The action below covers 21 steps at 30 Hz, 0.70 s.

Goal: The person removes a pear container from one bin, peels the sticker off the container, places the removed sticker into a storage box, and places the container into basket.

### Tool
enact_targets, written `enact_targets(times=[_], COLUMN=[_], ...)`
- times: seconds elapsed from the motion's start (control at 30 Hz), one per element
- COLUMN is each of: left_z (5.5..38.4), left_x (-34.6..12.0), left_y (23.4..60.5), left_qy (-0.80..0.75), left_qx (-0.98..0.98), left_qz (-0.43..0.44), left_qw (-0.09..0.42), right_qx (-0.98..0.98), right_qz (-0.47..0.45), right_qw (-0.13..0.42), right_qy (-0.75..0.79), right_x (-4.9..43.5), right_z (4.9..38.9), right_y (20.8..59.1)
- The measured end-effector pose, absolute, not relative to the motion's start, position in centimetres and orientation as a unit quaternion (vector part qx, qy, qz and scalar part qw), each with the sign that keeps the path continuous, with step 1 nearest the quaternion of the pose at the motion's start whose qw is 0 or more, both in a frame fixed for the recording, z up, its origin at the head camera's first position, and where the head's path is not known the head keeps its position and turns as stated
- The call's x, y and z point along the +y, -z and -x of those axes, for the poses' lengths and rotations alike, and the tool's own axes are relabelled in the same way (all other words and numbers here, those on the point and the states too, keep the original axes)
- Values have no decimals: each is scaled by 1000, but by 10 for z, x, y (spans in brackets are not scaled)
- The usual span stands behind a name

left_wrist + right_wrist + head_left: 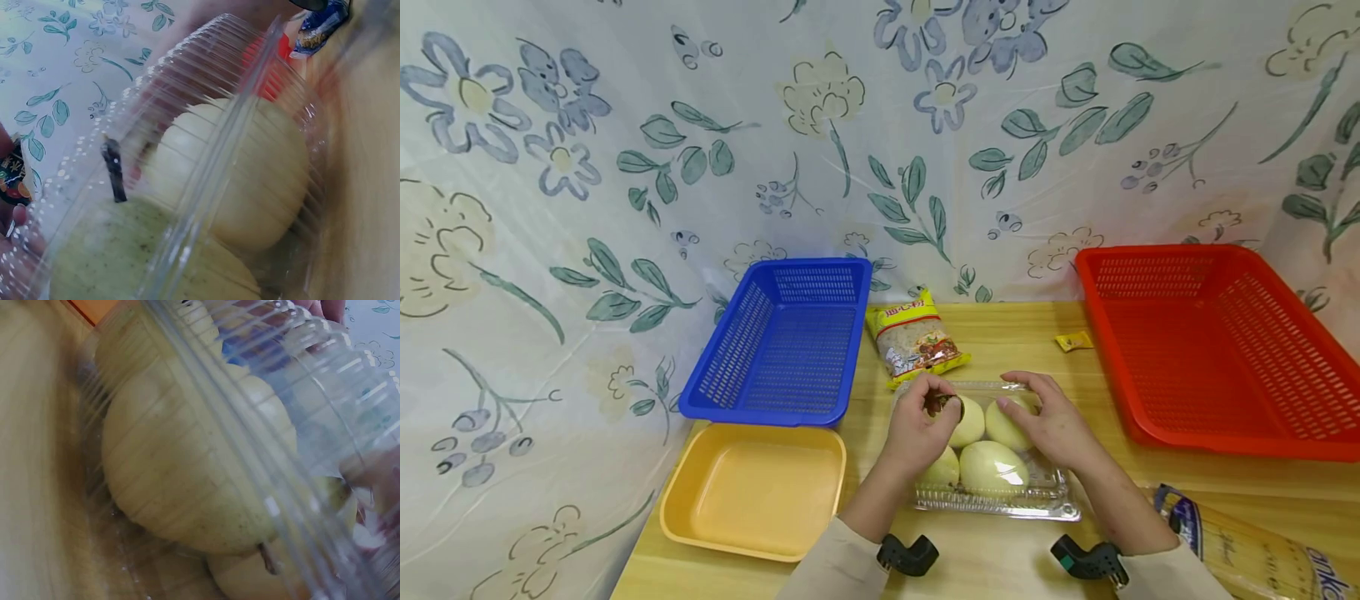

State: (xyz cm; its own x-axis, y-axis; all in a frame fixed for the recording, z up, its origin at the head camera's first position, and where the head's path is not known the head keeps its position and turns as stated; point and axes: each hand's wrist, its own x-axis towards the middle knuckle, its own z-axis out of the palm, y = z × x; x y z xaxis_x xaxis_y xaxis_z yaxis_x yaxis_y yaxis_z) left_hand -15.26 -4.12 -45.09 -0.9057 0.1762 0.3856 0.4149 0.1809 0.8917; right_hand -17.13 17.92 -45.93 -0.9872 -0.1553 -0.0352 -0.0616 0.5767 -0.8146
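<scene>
A clear plastic clamshell box (pixel 1000 503) holds several pale yellow-green pears (pixel 994 467), one with a dark stem upright in the left wrist view. My left hand (pixel 917 433), over the box's far left part, pinches a small dark packet (pixel 14 178) printed with orange fruit between thumb and fingers. My right hand (pixel 1058 423) is over the box's far right part, thumb and fingers spread apart near the far edge of the lid. Both wrist views look through the ribbed plastic and are partly blurred.
A blue basket (pixel 850 350) and a yellow tray (pixel 831 500) stand left, a red basket (pixel 1120 392) right. Behind the box lies a yellow-trimmed food bag (pixel 917 337). A small yellow packet (pixel 1074 341) lies by the red basket; a pasta pack (pixel 1247 542) lies front right.
</scene>
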Motion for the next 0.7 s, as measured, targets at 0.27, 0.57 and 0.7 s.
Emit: enact_targets(times=[0.27,0.57,0.7], left_z=[153,153,149], left_x=[-40,-39,-41], left_y=[449,445,442], left_qy=[649,676,679], left_qx=[-742,-720,-720], left_qz=[139,115,95], left_qw=[96,104,109], right_qx=[886,888,890], right_qz=[63,68,67], right_qw=[56,53,55], right_qy=[456,451,448], right_x=[180,180,179], right_z=[171,173,173], right_y=[461,462,462])
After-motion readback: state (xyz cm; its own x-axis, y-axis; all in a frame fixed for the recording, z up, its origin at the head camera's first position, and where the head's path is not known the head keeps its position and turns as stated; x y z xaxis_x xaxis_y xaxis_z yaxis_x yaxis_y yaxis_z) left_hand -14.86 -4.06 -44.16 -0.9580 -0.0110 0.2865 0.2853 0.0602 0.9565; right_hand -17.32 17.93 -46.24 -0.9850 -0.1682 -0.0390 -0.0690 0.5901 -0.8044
